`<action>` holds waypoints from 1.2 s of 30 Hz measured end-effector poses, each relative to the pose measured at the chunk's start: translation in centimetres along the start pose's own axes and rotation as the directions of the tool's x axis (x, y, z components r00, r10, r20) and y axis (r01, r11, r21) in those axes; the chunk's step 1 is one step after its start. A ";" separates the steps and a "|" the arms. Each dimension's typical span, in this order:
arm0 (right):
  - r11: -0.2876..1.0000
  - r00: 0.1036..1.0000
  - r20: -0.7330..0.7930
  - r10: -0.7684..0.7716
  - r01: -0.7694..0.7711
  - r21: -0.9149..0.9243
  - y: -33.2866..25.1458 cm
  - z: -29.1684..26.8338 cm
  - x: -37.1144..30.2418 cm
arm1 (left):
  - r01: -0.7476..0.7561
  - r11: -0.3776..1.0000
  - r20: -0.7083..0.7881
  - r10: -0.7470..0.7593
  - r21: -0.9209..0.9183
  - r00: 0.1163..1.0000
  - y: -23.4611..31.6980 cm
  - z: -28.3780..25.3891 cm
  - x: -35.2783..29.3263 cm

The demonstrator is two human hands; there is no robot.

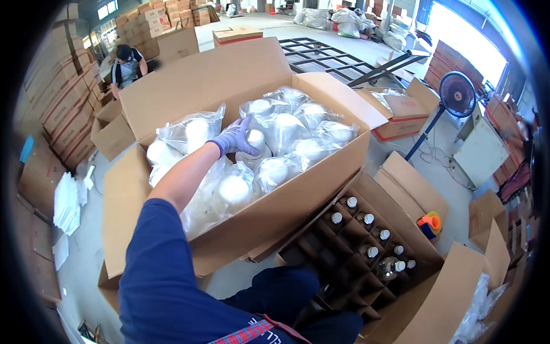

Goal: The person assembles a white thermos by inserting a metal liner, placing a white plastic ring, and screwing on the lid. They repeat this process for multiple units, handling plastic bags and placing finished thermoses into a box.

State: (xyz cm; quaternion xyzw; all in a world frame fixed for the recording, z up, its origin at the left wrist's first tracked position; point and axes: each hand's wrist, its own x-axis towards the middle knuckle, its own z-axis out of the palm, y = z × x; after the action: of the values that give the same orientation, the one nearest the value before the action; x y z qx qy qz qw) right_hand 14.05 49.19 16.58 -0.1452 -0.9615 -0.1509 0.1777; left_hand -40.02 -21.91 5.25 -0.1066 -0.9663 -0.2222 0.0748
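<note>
My left hand (234, 139), in a lavender glove, reaches into a large open cardboard box (309, 206). Its fingers and thumb curve around a white round-topped container (255, 139), whose lower part is hidden. Packed about it are several similar white containers, wrapped in clear plastic bags (286, 129). Another bagged white container (234, 189) sits just nearer than the hand. My right hand is out of view.
Below right stands a divided carton (344, 252) with several clear bottles (389, 267) with silvery caps. An orange-and-blue tape dispenser (429, 225) lies on its flap. A fan (457, 94) stands at right; another person (129, 66) sits far left among stacked cartons.
</note>
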 end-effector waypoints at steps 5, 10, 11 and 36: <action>0.804 0.758 -0.411 -0.507 0.587 0.091 -3.6 4.4 3.4 | 0.048 0.978 0.354 -0.119 0.203 0.928 0.5 -0.3 2.0; 0.820 0.983 0.072 -0.170 0.100 0.563 -18.6 -3.9 4.7 | -0.053 0.970 -0.093 0.077 0.237 0.993 9.1 -11.8 -0.7; 0.771 0.975 0.056 -0.216 0.135 0.622 -21.7 -4.9 5.3 | -0.060 0.960 -0.143 0.102 0.272 0.985 10.2 -15.7 -2.5; 0.265 0.961 0.234 -0.148 -0.190 0.945 -31.1 18.0 9.7 | -0.323 0.359 -0.032 0.624 -0.876 0.781 27.3 16.5 -27.5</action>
State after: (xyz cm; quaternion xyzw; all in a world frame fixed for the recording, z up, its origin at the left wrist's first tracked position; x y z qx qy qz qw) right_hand -10.32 29.15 -3.21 -0.0400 -0.8672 0.4871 0.0953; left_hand -8.56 4.64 -3.44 -0.4396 -0.6549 -0.6100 -0.0761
